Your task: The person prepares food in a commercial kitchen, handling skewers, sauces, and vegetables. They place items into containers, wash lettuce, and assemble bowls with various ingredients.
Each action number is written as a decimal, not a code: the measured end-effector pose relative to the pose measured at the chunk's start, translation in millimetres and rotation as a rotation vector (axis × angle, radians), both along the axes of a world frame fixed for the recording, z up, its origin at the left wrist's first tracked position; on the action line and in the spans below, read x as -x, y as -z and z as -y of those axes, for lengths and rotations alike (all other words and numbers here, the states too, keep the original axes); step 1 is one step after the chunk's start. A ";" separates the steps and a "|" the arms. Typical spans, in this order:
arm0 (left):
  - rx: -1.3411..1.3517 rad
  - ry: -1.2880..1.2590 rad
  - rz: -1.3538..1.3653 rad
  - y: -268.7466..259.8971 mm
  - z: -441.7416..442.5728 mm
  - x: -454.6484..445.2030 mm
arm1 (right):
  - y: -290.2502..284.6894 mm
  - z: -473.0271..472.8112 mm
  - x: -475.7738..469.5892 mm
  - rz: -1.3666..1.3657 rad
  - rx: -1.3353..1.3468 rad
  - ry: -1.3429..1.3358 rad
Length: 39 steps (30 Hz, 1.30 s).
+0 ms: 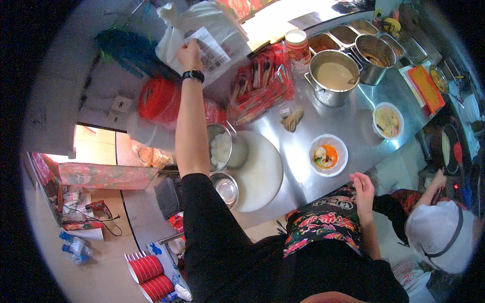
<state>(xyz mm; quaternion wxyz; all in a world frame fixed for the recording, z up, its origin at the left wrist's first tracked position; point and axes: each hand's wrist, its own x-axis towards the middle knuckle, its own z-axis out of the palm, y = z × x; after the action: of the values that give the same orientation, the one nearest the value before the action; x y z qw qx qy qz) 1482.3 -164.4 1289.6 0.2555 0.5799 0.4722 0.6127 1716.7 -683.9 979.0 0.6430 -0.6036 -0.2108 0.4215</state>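
My left hand (190,57) is stretched far out at the upper left, over a white plastic bag (216,22). Its curled fingers meet the edge of a printed paper slip (212,51) on the bag; whether they pinch it is hidden. Near the front edge of the steel counter (322,117), my right hand (363,191) hangs empty, fingers slightly bent and apart. Just beyond it stands a white bowl (328,155) with orange liquid, pale pieces and a bit of green. Farther right is another white bowl (388,121), filled with pale soup.
Two steel pots (335,77) (375,57) stand at the back beside sauce pans (343,35). Red-wrapped utensils (261,81) and a noodle bundle (291,119) lie mid-counter. A round white board (261,174) bears steel containers (226,189). A white-capped co-worker (435,235) holds a pan (450,149) at right.
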 end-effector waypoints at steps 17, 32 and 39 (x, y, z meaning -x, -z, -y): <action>0.313 -0.213 -0.415 -43.1 -121.7 40.4 | 54.7 -29.9 -107.4 -0.174 0.147 -0.022; 1.074 0.079 -0.146 146.0 22.4 27.7 | 114.3 -9.4 -203.8 -0.184 0.213 0.074; 1.351 0.654 -0.069 231.8 285.4 -142.9 | 62.7 -40.0 -203.5 -0.300 0.055 -0.279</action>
<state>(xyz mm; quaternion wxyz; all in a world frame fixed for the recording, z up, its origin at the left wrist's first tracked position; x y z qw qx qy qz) 1625.2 -449.8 1057.8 0.7097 0.4266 0.5570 0.0640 1920.2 -643.9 916.3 0.5858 -0.5164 -0.1825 0.5974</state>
